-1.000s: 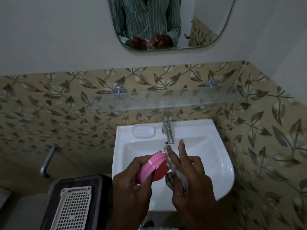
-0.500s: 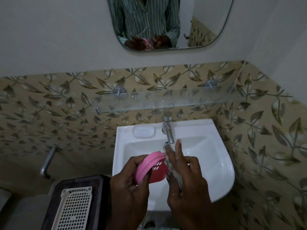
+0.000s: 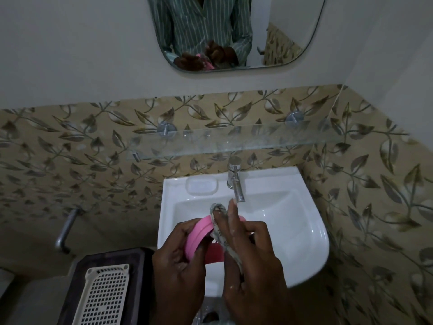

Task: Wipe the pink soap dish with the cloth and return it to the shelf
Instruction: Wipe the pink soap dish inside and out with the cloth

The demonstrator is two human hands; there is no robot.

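Note:
Over the white sink [image 3: 304, 231], my left hand [image 3: 178, 261] grips the round pink soap dish [image 3: 198, 235] on edge, its rim turned toward me. My right hand [image 3: 250, 259] holds a grey patterned cloth [image 3: 219, 228] pressed against the dish's inner face, with two fingers stretched upward. The cloth covers the dish's top right part, and a darker pink part [image 3: 214, 253] shows below. A glass shelf [image 3: 234, 139] runs along the leaf-patterned tiles above the tap, and it is bare.
A chrome tap [image 3: 235, 179] stands just beyond my fingers. A dark stool with a white perforated tray [image 3: 103, 296] sits at lower left, and a metal pipe [image 3: 64, 231] juts from the left wall. The mirror [image 3: 234, 31] above reflects my hands and striped shirt.
My right hand has pushed the cloth further left and up over the dish's face. The dish has turned more edge-on in my left hand.

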